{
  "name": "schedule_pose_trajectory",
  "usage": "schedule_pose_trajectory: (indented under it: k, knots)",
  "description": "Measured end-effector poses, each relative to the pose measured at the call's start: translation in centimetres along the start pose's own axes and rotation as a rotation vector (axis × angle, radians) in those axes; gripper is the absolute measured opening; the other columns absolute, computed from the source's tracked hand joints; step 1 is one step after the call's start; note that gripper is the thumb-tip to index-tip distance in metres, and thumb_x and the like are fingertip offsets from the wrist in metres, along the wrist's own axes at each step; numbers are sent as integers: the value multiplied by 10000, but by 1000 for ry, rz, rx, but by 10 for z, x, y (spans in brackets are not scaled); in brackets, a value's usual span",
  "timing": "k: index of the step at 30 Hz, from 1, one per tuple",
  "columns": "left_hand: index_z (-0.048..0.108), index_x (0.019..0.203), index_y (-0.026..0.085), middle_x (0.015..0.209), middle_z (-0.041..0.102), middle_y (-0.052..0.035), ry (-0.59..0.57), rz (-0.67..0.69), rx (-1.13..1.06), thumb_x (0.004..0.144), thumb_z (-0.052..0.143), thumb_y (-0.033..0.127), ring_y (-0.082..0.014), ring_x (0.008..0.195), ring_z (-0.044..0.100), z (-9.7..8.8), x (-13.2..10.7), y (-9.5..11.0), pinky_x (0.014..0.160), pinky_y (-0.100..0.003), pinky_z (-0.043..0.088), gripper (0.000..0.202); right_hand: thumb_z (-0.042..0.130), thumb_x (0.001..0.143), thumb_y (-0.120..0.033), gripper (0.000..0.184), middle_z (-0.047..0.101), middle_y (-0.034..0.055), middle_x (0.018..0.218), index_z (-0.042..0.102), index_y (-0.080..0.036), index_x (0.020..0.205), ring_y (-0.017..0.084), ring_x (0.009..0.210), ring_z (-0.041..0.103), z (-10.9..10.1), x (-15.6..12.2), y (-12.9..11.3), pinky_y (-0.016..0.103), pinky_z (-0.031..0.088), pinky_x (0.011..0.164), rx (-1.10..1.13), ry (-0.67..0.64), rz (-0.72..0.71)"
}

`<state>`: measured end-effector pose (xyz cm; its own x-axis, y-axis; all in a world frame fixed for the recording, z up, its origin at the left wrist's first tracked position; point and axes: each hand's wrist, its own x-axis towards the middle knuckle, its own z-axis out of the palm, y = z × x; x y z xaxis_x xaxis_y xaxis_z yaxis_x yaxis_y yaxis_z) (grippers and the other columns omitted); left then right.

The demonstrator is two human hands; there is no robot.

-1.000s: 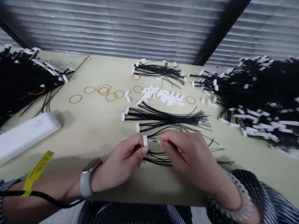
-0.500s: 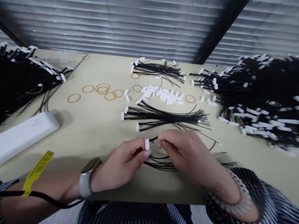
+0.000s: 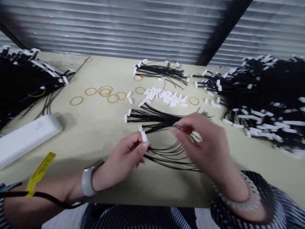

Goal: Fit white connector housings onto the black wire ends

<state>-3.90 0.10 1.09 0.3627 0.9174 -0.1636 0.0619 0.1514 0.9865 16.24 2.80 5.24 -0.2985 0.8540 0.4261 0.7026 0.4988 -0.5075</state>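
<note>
Between the thumb and forefinger of my left hand (image 3: 119, 165) is a small white connector housing (image 3: 144, 136). Several thin black wires (image 3: 170, 161) trail from this hand to the right in loose arcs. My right hand (image 3: 207, 146), slightly blurred, is closed with thumb and forefinger together at a black wire (image 3: 164, 129) that leads back toward the connector. Just beyond the hands lies a bundle of black wires (image 3: 152, 117) with white connectors on its left ends; my right hand covers part of it.
Loose white connectors (image 3: 175, 98) lie in a pile mid-table, with tan rubber bands (image 3: 91, 91) to their left. A wired bundle (image 3: 162, 70) sits behind. Large wire heaps stand right (image 3: 274, 92) and left (image 3: 19, 79). A white oblong device (image 3: 30, 138) is at left.
My right hand has moved right and slightly up, away from the connector, with a wire stretched between. My left hand and the connector have shifted slightly left and up, and the connector has tilted.
</note>
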Motion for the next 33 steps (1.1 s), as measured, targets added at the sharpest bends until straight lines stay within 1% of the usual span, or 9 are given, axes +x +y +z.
schedule_pose_trajectory:
  k: [2, 5, 8, 10, 14, 21, 27, 31, 33]
  knots:
    - [489, 800, 163, 628, 414, 48, 76, 23, -106, 860, 479, 359, -56, 482, 390, 0, 2, 0, 483, -201, 422, 205, 519, 834, -221, 137, 551, 3, 650, 543, -180, 705, 105, 595, 471, -9, 3, 13, 238, 359, 557, -83, -11, 78]
    - [487, 783, 161, 697, 448, 35, 167, 82, -227, 839, 517, 353, -43, 490, 388, 1, 4, 3, 503, -205, 452, 202, 501, 835, -211, 228, 506, -26, 538, 527, -184, 610, 92, 502, 411, -13, 6, 27, 235, 323, 495, -89, -290, 125]
    - [482, 770, 159, 721, 457, 30, 211, 139, -253, 841, 519, 334, -40, 500, 409, 2, 5, 6, 509, -201, 461, 192, 465, 852, -195, 211, 558, -32, 608, 575, -186, 672, 95, 570, 475, -8, 7, 23, 224, 376, 542, 158, -588, 39]
    - [482, 767, 159, 696, 450, 32, 209, 175, -228, 849, 510, 325, -47, 510, 437, 1, 4, 6, 493, -188, 450, 187, 448, 871, -210, 223, 562, -35, 638, 584, -184, 696, 94, 607, 486, -2, 7, 15, 221, 402, 579, 322, -680, -17]
    - [482, 774, 157, 673, 452, 32, 185, 219, -160, 866, 488, 306, -58, 538, 478, -1, 3, 4, 499, -179, 448, 175, 441, 885, -231, 240, 561, -33, 639, 604, -184, 715, 93, 606, 464, 6, 5, 4, 220, 410, 587, 402, -639, -9]
    - [497, 800, 161, 675, 452, 35, 178, 199, -204, 857, 501, 310, -59, 525, 456, 0, 4, 2, 547, -226, 497, 160, 433, 871, -169, 273, 543, -40, 573, 559, -188, 630, 80, 531, 465, 5, 2, 3, 208, 379, 514, 272, -516, 25]
    - [493, 772, 160, 674, 465, 44, 128, 86, -375, 820, 564, 341, -32, 478, 398, 1, 7, 3, 524, -214, 482, 200, 444, 852, -125, 242, 591, -34, 629, 569, -191, 656, 93, 594, 521, 6, 0, 2, 223, 404, 588, 200, -518, -3]
    - [500, 774, 158, 647, 476, 52, 96, -15, -485, 800, 592, 352, -19, 445, 373, 1, 9, 6, 509, -202, 458, 216, 469, 843, -132, 142, 621, 43, 843, 604, -171, 820, 153, 782, 547, 7, 0, 4, 284, 423, 705, -20, -375, -116]
    - [506, 779, 157, 647, 485, 55, 81, -62, -544, 782, 617, 350, -12, 433, 365, 1, 9, 7, 505, -196, 449, 222, 471, 832, -123, 143, 610, 61, 844, 607, -165, 815, 171, 795, 534, 4, 1, 5, 302, 416, 704, -113, -327, -176]
